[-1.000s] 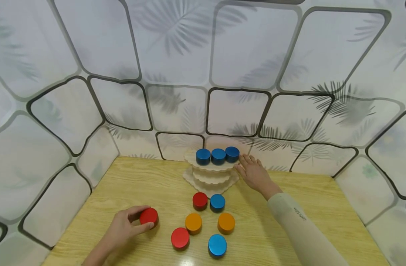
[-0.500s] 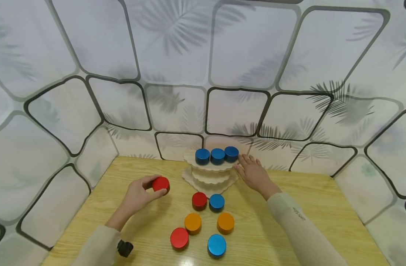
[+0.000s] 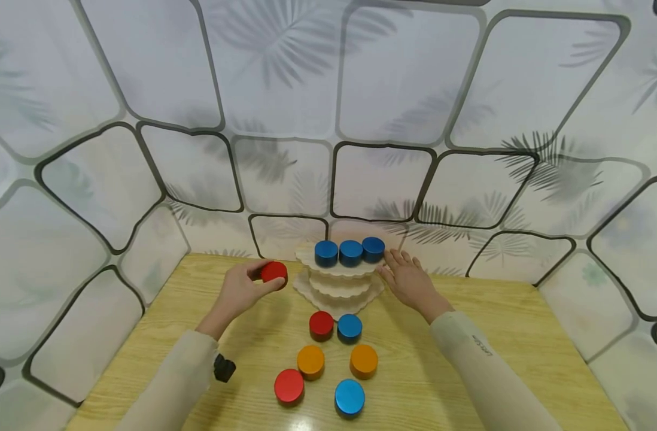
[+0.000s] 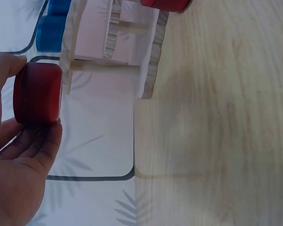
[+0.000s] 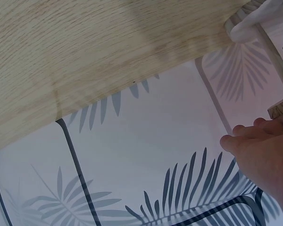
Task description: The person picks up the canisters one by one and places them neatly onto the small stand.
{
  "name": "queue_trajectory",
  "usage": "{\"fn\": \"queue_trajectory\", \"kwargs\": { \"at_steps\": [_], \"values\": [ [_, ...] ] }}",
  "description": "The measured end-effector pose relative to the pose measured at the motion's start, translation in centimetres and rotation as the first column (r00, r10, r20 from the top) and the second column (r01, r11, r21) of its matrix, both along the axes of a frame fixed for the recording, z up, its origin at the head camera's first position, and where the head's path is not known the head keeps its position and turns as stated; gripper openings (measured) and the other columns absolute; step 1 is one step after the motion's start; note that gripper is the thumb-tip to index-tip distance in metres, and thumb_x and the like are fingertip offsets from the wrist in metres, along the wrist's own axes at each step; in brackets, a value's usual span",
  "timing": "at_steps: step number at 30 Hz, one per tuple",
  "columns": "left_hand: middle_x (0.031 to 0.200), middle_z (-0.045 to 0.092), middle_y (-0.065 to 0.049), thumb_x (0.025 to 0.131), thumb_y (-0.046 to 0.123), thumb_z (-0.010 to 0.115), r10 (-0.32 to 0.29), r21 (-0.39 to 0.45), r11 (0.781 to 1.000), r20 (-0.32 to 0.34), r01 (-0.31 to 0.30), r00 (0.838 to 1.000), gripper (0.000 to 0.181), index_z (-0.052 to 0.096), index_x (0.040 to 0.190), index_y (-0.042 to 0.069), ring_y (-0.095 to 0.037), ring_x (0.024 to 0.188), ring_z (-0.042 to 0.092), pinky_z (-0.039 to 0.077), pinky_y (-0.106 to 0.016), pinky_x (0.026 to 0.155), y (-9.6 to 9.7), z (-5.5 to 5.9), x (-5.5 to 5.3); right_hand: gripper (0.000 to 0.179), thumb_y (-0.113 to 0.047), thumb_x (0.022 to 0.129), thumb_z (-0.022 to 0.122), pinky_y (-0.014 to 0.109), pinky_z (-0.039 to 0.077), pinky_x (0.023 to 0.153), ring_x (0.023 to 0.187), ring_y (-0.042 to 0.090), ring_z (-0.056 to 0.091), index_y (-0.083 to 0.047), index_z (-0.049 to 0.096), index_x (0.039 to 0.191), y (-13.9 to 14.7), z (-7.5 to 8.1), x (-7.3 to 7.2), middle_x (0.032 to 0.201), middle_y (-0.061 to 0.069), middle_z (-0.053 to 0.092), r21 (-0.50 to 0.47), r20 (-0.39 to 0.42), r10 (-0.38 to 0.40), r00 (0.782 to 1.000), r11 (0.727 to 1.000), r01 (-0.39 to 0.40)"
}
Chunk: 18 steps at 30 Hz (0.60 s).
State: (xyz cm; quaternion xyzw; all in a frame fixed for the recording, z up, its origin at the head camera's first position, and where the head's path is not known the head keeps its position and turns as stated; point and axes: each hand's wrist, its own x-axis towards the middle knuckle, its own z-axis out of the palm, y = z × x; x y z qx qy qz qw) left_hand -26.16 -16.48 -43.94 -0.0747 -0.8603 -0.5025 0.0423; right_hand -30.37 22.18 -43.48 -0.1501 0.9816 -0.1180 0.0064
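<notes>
A wood-grain table (image 3: pixel 528 335) bears a glare spot (image 3: pixel 300 425) near its front. Behind the table and along both its sides rises a pale wall covering (image 3: pixel 385 182), printed with rounded grey and black outlines and, above the table's far edge, grey palm fronds (image 3: pixel 441 214).

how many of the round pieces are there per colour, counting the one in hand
Red pieces: 3 (1 in the left hand, 2 on the table)
Blue pieces: 5 (3 on the tiered stand, 2 on the table)
Orange pieces: 2 (both on the table)
Total: 10
</notes>
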Motion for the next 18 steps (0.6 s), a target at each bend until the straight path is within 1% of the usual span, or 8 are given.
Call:
{"fn": "queue_trajectory", "kwargs": {
  "at_steps": [5,10,18],
  "values": [
    [0.133,0.071,-0.019,0.093,0.03,0.083,0.016,-0.01,1.0,0.012,-0.016,1.0,0.059,0.064,0.144,0.006,-0.034,0.117,0.07,0.061,-0.034,0.084,0.7,0.6,-1.1,0.069,-0.045,0.115,0.035,0.067,0.017,0.128,0.158,0.052,0.021,0.001,0.025,0.165,0.1,0.0,-0.1,0.171,0.027,0.025,0.013,0.009,0.001,1.0,1.0,-0.001],
    [0.134,0.07,-0.02,0.094,0.031,0.081,0.026,0.003,1.0,0.012,-0.026,1.0,0.059,0.063,0.145,0.005,-0.034,0.114,0.07,0.061,-0.032,0.084,1.3,0.8,-2.2,0.069,-0.045,0.115,0.035,0.067,0.016,0.129,0.158,0.052,0.02,0.001,0.025,0.165,0.0,0.1,0.0,0.171,0.027,0.024,0.013,0.017,-0.001,1.0,1.0,0.001],
    [0.136,0.069,-0.023,0.095,0.033,0.08,0.025,-0.017,1.0,0.008,-0.025,1.0,0.065,0.059,0.149,0.003,-0.035,0.113,0.07,0.062,-0.044,0.091,2.9,1.8,-3.6,0.068,-0.045,0.115,0.035,0.067,0.015,0.129,0.158,0.052,0.02,0.001,0.025,0.165,0.0,0.0,0.0,0.171,0.027,0.024,0.003,0.011,-0.002,1.0,1.0,0.002]
  ]
}}
